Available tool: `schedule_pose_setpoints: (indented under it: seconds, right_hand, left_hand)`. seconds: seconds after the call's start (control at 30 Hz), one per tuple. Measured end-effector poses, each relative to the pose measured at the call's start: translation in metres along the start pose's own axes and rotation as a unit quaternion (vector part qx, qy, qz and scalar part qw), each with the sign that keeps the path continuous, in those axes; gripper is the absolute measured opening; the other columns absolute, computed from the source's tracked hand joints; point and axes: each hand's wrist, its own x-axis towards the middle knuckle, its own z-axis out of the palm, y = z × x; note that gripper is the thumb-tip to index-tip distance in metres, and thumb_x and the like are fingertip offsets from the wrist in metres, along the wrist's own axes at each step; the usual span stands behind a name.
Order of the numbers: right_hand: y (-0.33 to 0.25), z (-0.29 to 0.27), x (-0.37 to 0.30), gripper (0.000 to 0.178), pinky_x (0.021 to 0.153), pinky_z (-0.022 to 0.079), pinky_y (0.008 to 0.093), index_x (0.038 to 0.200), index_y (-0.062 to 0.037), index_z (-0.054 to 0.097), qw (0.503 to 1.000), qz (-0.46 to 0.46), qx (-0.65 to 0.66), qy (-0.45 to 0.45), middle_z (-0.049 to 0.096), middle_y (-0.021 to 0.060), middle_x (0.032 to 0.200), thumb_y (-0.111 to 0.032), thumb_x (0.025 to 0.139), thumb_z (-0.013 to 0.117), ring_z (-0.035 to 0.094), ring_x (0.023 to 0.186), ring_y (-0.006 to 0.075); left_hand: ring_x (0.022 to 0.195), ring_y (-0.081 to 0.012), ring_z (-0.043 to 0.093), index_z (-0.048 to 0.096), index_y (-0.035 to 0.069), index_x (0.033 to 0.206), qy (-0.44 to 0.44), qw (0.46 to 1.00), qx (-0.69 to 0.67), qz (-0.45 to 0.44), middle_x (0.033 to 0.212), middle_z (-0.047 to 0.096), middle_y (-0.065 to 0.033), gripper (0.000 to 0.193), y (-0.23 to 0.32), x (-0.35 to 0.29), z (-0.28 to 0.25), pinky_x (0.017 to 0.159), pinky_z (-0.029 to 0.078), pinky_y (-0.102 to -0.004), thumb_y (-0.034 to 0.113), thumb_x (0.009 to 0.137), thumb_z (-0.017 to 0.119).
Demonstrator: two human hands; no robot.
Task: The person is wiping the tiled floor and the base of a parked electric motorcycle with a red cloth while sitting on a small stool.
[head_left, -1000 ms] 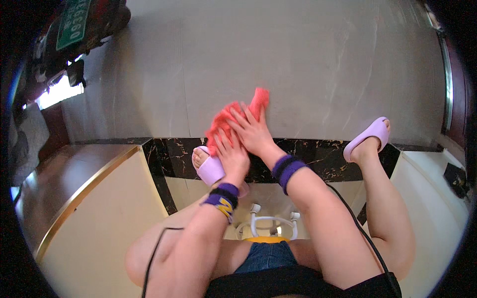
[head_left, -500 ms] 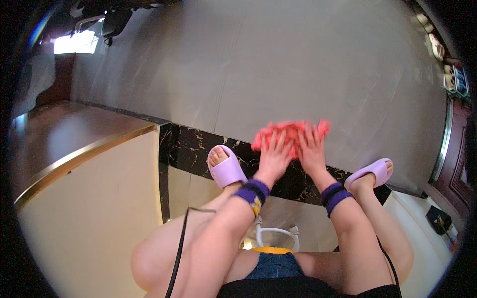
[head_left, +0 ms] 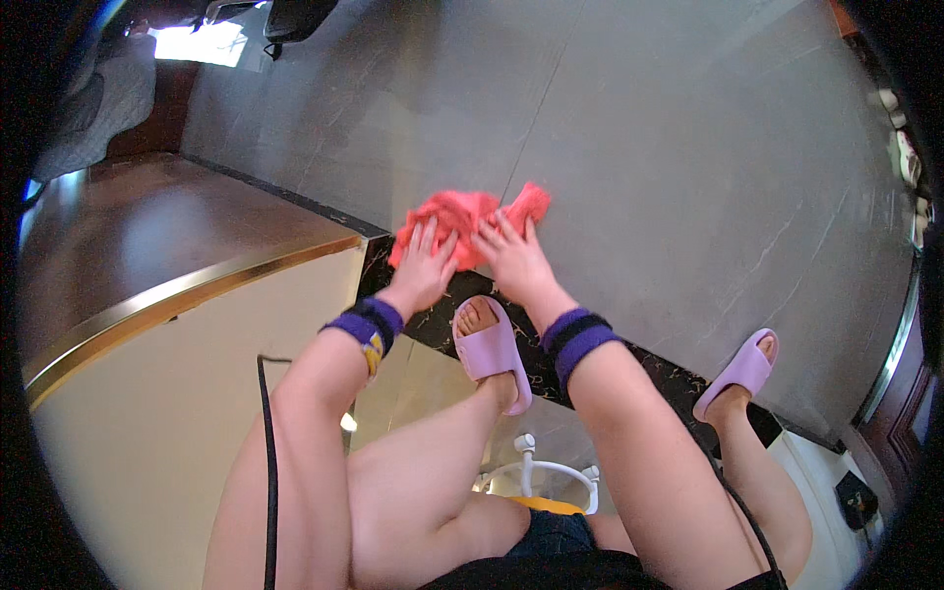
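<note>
A crumpled coral-red cloth (head_left: 457,214) lies on the grey tiled floor (head_left: 669,177), partly over a dark marbled strip (head_left: 659,372) near the corner of a brown-topped ledge. My left hand (head_left: 425,270) presses flat on the cloth's left part, its fingers spread. On the cloth's right part rests my right hand (head_left: 515,258), fingers stretched out and apart. Neither hand is wrapped round the cloth. Just nearer to me than the hands is the lilac slipper (head_left: 489,352) on my left foot. Purple and black wristbands circle both wrists.
A brown ledge (head_left: 147,236) with a gold edge trim (head_left: 197,285) stands at the left. My right foot, in another lilac slipper (head_left: 744,376), is on the right. Between my legs shows a white wheeled base (head_left: 551,470). Shoes (head_left: 907,157) line the far right, above a dark red door (head_left: 900,413).
Both hands have slid the cloth leftward along the dark strip, from between my feet to beyond my left slipper, close to the ledge corner. The view has shifted slightly.
</note>
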Motion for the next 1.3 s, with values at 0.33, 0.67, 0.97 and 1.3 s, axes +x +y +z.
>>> schedule_pose_setpoints:
  seconds: [0.33, 0.67, 0.97, 1.3]
  right_hand:
    - [0.076, -0.034, -0.014, 0.063, 0.12, 0.021, 0.0562, 0.154, -0.0197, 0.035, 0.994, 0.109, -0.023, 0.018, 0.03, 0.0062, 0.161, -0.02, 0.094, 0.054, 0.024, 0.15, 0.0278]
    - [0.134, -0.049, 0.128, 0.069, 0.11, 0.025, 0.0701, 0.159, -0.0352, 0.016, 0.94, 0.317, -0.081, 0.095, 0.019, 0.0105, 0.165, -0.038, 0.099, 0.05, 0.015, 0.15, 0.0436]
    - [0.08, -0.078, 0.272, 0.061, 0.117, 0.014, 0.0658, 0.156, -0.0316, 0.029, 0.993, 0.113, -0.043, 0.009, 0.019, 0.0062, 0.165, -0.029, 0.098, 0.045, 0.012, 0.153, 0.0355]
    - [0.066, -0.037, 0.158, 0.053, 0.121, 0.018, 0.0549, 0.146, -0.0222, 0.048, 0.997, -0.077, -0.02, 0.023, 0.037, 0.0045, 0.158, -0.025, 0.092, 0.05, 0.028, 0.149, 0.0269]
  left_hand:
    - [0.148, -0.0364, 0.023, 0.053, 0.022, 0.143, 0.08, 0.997, -0.007, 0.012, 0.159, 0.03, -0.0142, 0.049, 0.032, 0.098, -0.027, 0.117, 0.023, -0.058, 0.042, 0.098, 0.051]
    - [0.151, -0.0324, 0.019, 0.043, 0.031, 0.15, 0.049, 0.997, 0.059, 0.029, 0.165, 0.02, -0.0072, 0.05, -0.027, 0.271, -0.079, 0.12, 0.017, -0.0581, 0.046, 0.102, 0.039]
    - [0.152, -0.0362, 0.012, 0.038, 0.029, 0.153, 0.057, 0.957, -0.057, -0.28, 0.166, 0.014, -0.0112, 0.051, -0.145, 0.246, -0.079, 0.121, 0.015, -0.0564, 0.041, 0.103, 0.035]
    - [0.145, -0.042, 0.027, 0.053, 0.013, 0.142, 0.111, 0.894, -0.05, -0.431, 0.158, 0.028, -0.0195, 0.049, -0.012, 0.139, -0.017, 0.116, 0.028, -0.0542, 0.037, 0.1, 0.047]
